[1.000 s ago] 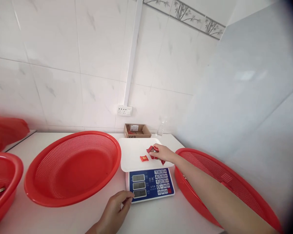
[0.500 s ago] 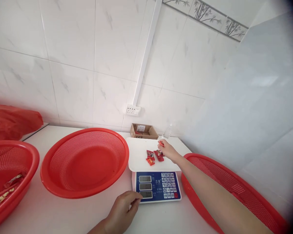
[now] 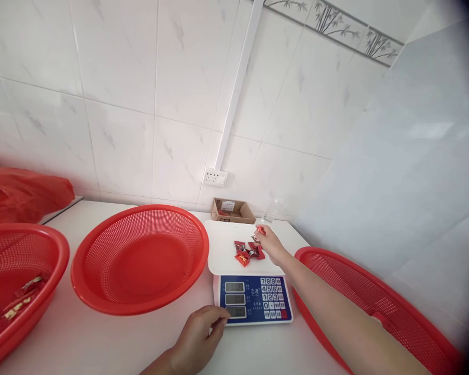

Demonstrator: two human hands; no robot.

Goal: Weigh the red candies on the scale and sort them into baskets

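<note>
A digital scale with a blue keypad and a white weighing pan sits on the white counter. A few red wrapped candies lie on the pan. My right hand reaches over the pan's far right side and pinches one more red candy in its fingertips. My left hand rests on the counter with curled fingers touching the scale's front left corner.
An empty red mesh basket stands left of the scale. Another red basket at the far left holds wrapped candies. A third red basket lies under my right forearm. A small cardboard box and a wall socket are behind the scale.
My right hand let go of several candies onto the pan, and now keeps one pinched at its fingertips. The view shifted right; my left hand stayed at the scale's corner.
</note>
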